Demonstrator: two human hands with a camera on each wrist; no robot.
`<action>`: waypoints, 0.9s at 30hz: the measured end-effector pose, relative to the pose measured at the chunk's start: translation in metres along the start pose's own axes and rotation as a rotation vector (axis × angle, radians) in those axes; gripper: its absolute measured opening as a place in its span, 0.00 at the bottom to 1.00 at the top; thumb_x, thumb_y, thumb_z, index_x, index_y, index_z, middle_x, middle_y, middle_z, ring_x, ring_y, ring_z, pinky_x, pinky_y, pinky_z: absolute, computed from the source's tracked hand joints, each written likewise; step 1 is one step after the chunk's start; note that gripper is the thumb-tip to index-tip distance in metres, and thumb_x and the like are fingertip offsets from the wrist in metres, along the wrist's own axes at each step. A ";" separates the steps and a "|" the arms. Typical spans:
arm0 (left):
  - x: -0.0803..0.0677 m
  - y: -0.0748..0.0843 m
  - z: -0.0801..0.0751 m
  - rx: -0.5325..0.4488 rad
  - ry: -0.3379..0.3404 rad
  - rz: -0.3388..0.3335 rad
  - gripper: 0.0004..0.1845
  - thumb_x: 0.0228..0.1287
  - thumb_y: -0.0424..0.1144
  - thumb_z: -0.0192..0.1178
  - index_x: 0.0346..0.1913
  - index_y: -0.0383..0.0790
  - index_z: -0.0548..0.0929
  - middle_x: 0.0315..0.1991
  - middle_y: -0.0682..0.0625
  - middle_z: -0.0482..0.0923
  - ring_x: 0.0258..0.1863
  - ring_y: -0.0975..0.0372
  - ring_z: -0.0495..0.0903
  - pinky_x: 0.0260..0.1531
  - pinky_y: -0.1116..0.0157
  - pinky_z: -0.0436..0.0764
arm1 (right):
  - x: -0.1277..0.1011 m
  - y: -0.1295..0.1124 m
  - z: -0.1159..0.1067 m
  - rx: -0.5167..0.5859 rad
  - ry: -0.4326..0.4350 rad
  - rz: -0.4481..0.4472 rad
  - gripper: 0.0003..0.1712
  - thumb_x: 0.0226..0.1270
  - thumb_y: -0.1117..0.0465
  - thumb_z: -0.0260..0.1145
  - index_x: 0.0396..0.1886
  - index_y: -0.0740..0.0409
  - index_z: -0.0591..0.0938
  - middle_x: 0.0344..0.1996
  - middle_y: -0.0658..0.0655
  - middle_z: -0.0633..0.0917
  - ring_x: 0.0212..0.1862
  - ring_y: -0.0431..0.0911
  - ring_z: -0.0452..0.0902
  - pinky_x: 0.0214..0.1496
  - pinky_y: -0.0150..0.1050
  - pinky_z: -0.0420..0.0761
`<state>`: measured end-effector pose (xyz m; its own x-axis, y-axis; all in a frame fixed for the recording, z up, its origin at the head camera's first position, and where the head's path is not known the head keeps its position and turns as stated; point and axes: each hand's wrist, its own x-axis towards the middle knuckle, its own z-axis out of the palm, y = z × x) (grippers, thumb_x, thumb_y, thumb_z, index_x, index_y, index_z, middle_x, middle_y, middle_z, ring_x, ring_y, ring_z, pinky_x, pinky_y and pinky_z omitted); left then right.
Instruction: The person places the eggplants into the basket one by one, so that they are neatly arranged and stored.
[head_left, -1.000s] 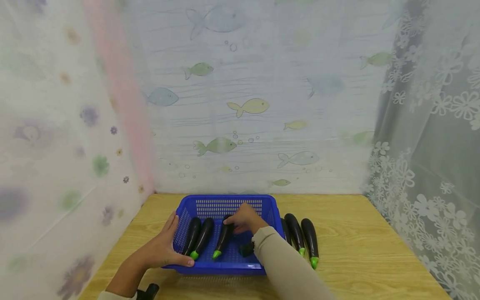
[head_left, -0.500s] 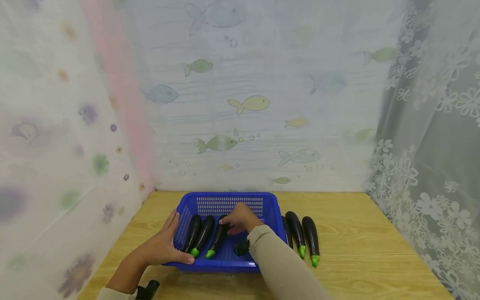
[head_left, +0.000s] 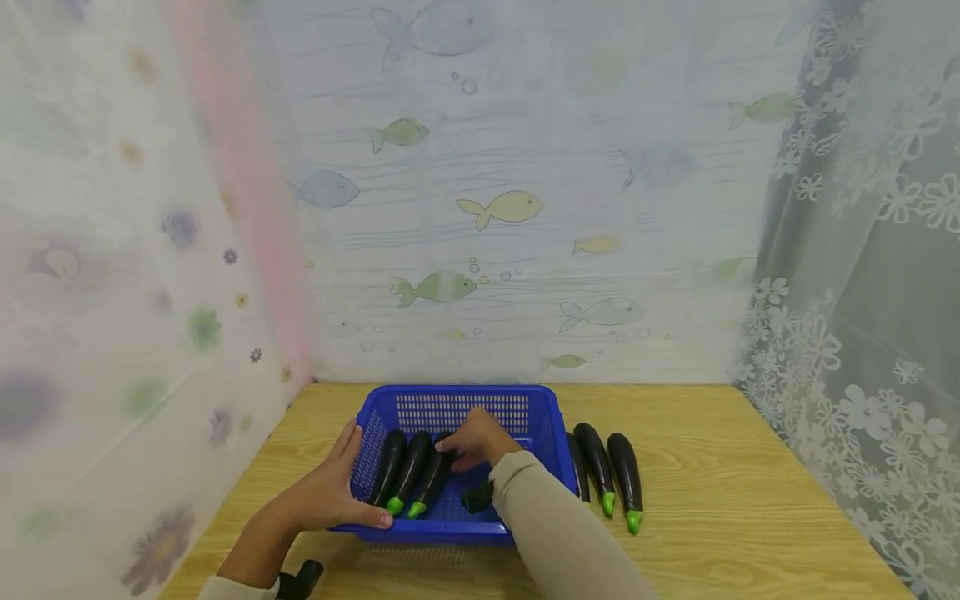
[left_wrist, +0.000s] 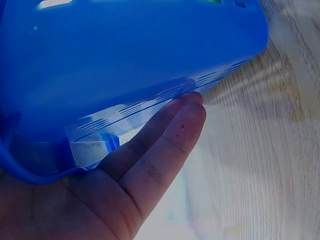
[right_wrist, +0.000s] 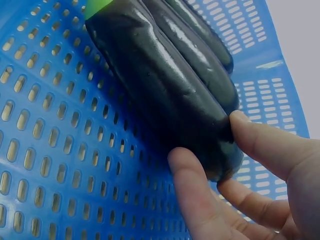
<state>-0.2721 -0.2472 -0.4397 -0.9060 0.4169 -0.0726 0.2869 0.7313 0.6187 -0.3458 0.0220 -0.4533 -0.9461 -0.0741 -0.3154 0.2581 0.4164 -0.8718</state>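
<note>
A blue plastic basket (head_left: 457, 533) stands on the table with three glossy eggplants lying in its left part. My right hand (head_left: 477, 438) reaches inside and holds the blunt end of the rightmost eggplant (head_left: 432, 482) between thumb and fingers. That eggplant's green stem end points toward me, and it lies close against the middle eggplant (head_left: 408, 477). Farther left is the third eggplant (head_left: 388, 468). My left hand (head_left: 330, 492) rests at the basket's front left corner, thumb along the front rim. In the left wrist view its straight fingers (left_wrist: 167, 150) lie against the outer wall.
Three more eggplants lie on the wooden table (head_left: 720, 492) just right of the basket: one (head_left: 577, 471) partly hidden by its wall, another (head_left: 593, 467), and an outer one (head_left: 626, 479). A fish-print sheet (head_left: 502, 208) hangs behind, with curtains on both sides.
My right hand has moved left inside the basket with its eggplant, bringing it from a gap to lie beside the middle one. My left hand stays at the corner.
</note>
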 end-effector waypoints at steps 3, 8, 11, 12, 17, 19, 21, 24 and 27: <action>-0.001 0.002 -0.001 0.002 -0.003 -0.003 0.80 0.46 0.61 0.80 0.83 0.35 0.29 0.83 0.36 0.19 0.81 0.32 0.36 0.70 0.27 0.56 | 0.000 0.000 0.000 -0.001 0.000 0.007 0.21 0.58 0.66 0.80 0.45 0.72 0.80 0.34 0.65 0.85 0.30 0.57 0.91 0.34 0.45 0.90; -0.002 0.005 -0.002 -0.001 -0.007 -0.005 0.80 0.46 0.61 0.80 0.83 0.35 0.29 0.83 0.36 0.19 0.81 0.32 0.36 0.70 0.27 0.57 | -0.004 0.000 -0.002 0.000 -0.008 -0.012 0.23 0.60 0.66 0.79 0.48 0.73 0.79 0.38 0.67 0.86 0.34 0.60 0.91 0.37 0.47 0.90; -0.002 0.005 -0.002 0.000 -0.005 -0.007 0.79 0.46 0.61 0.80 0.83 0.35 0.29 0.83 0.36 0.20 0.81 0.32 0.37 0.70 0.28 0.57 | -0.005 0.000 -0.002 -0.002 -0.014 -0.021 0.23 0.60 0.65 0.79 0.48 0.72 0.79 0.39 0.67 0.86 0.35 0.60 0.91 0.37 0.47 0.90; -0.002 0.005 -0.003 0.002 -0.004 -0.008 0.79 0.46 0.61 0.80 0.83 0.35 0.29 0.83 0.36 0.20 0.81 0.32 0.37 0.70 0.28 0.58 | -0.004 0.000 -0.003 -0.007 -0.014 -0.023 0.22 0.60 0.65 0.79 0.48 0.72 0.79 0.38 0.67 0.86 0.34 0.59 0.91 0.36 0.47 0.90; -0.002 0.005 -0.003 0.002 0.004 -0.010 0.80 0.45 0.61 0.80 0.83 0.34 0.30 0.83 0.36 0.21 0.81 0.32 0.37 0.70 0.28 0.57 | 0.001 0.002 -0.002 -0.032 -0.012 -0.021 0.21 0.59 0.64 0.80 0.44 0.70 0.80 0.35 0.64 0.85 0.32 0.58 0.91 0.33 0.46 0.90; -0.003 0.005 -0.003 -0.002 0.007 -0.011 0.80 0.45 0.61 0.80 0.83 0.34 0.30 0.83 0.37 0.20 0.81 0.33 0.37 0.70 0.28 0.57 | 0.001 0.001 -0.003 -0.043 -0.006 -0.024 0.21 0.59 0.64 0.80 0.43 0.70 0.80 0.34 0.63 0.84 0.31 0.58 0.91 0.32 0.46 0.90; -0.003 0.006 -0.003 -0.002 0.011 -0.011 0.80 0.45 0.61 0.81 0.83 0.34 0.31 0.84 0.37 0.21 0.81 0.33 0.37 0.71 0.29 0.57 | 0.000 -0.001 -0.003 -0.050 0.003 -0.032 0.21 0.58 0.64 0.80 0.43 0.70 0.79 0.34 0.64 0.83 0.32 0.60 0.91 0.33 0.47 0.90; -0.003 0.006 -0.003 0.001 0.011 -0.007 0.79 0.46 0.61 0.80 0.83 0.34 0.31 0.83 0.37 0.20 0.81 0.33 0.37 0.71 0.28 0.56 | -0.004 -0.005 -0.006 -0.084 0.029 -0.054 0.23 0.57 0.64 0.81 0.44 0.69 0.78 0.34 0.64 0.82 0.31 0.61 0.90 0.32 0.48 0.90; -0.003 0.007 -0.003 -0.001 0.008 -0.006 0.79 0.47 0.61 0.80 0.83 0.34 0.30 0.83 0.37 0.20 0.81 0.33 0.36 0.70 0.28 0.56 | -0.003 -0.009 -0.007 -0.157 0.042 -0.086 0.23 0.55 0.63 0.83 0.41 0.68 0.79 0.32 0.63 0.82 0.29 0.60 0.90 0.30 0.48 0.89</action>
<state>-0.2680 -0.2455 -0.4328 -0.9102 0.4082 -0.0701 0.2811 0.7331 0.6193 -0.3462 0.0253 -0.4418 -0.9716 -0.0791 -0.2232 0.1450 0.5465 -0.8248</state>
